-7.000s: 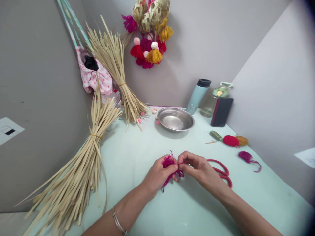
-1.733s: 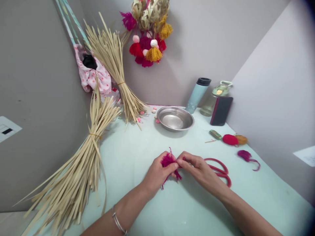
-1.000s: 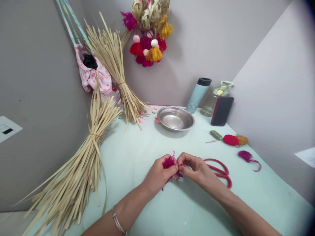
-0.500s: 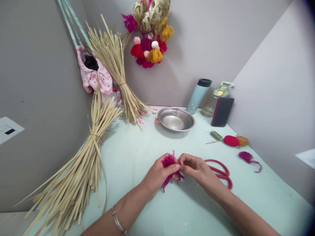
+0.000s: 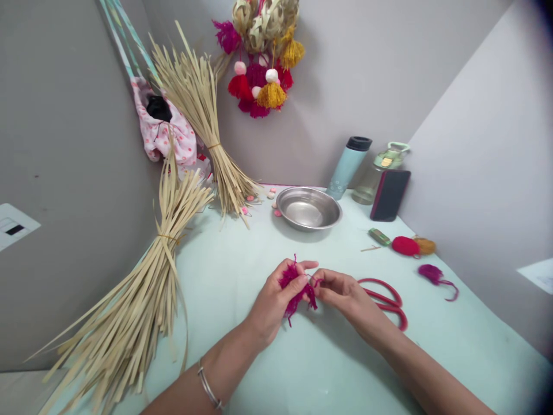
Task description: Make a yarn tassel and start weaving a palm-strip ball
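Observation:
A bunch of magenta yarn (image 5: 289, 279) is pinched under the thumb of my left hand (image 5: 273, 297), with frayed strands sticking out above and below. My left index finger points out to the right. Just beside it, my right hand (image 5: 345, 291) is closed, its thumb and fingertips pinching a thin magenta strand that runs to the bunch. Red-handled scissors (image 5: 396, 305) lie by my right wrist, their blades hidden under the hand and forearm.
A steel bowl (image 5: 309, 208) stands behind the hands. Straw bundles (image 5: 151, 276) are at left. At right lie red yarn (image 5: 405, 246), magenta yarn (image 5: 431, 273) and a green object (image 5: 379, 236). Bottles and a phone (image 5: 390, 195) lean at the back; tassels (image 5: 271, 95) hang above.
My hands have drawn slightly apart, with a strand now showing between them. My left index finger has stretched out to the right, and the yarn bunch has shifted slightly left and up.

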The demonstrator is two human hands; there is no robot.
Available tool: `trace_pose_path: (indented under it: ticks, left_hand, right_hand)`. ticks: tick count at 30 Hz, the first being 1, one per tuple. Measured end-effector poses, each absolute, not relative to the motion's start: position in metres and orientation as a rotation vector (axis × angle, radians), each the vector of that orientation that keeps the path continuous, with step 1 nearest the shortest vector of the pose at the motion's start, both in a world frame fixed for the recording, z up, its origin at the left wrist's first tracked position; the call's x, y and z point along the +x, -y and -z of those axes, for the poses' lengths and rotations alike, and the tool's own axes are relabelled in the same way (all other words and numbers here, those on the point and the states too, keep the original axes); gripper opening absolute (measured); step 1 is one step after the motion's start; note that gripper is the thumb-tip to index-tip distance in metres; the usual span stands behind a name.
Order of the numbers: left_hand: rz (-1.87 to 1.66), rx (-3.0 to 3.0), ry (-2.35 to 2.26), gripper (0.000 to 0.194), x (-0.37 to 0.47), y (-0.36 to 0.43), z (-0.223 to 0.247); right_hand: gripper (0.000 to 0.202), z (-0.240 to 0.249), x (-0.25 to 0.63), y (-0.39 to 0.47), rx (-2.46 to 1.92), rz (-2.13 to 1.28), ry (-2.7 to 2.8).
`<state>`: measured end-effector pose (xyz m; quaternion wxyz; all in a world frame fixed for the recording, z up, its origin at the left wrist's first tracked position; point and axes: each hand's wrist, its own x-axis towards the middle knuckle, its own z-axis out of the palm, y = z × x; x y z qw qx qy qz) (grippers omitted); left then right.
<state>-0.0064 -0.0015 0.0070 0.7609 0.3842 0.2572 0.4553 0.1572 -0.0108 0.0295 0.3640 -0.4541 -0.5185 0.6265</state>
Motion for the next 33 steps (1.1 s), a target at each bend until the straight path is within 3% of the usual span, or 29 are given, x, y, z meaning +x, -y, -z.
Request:
trace_pose_path:
  ticks: [12,20,33]
  left_hand:
    - [-0.905,0.981,-0.803,0.011,-0.0042,0.0004,-0.0047]
    - [-0.887,0.962,-0.815,0.015,-0.003,0.0006,-0.0068]
    - [-0.931,0.882,-0.739,0.02,-0.0025,-0.0004,-0.0027]
  right_hand:
    - [0.024,-0.0318,0.1572,0.0109,-1.277,-1.524,1.285]
    - [0.014,-0.023,0.1618,0.0111,-1.274,-1.443,1.455]
    - [0.018,-0.0301,0.1588,0.0112,-1.289,-1.497,1.342]
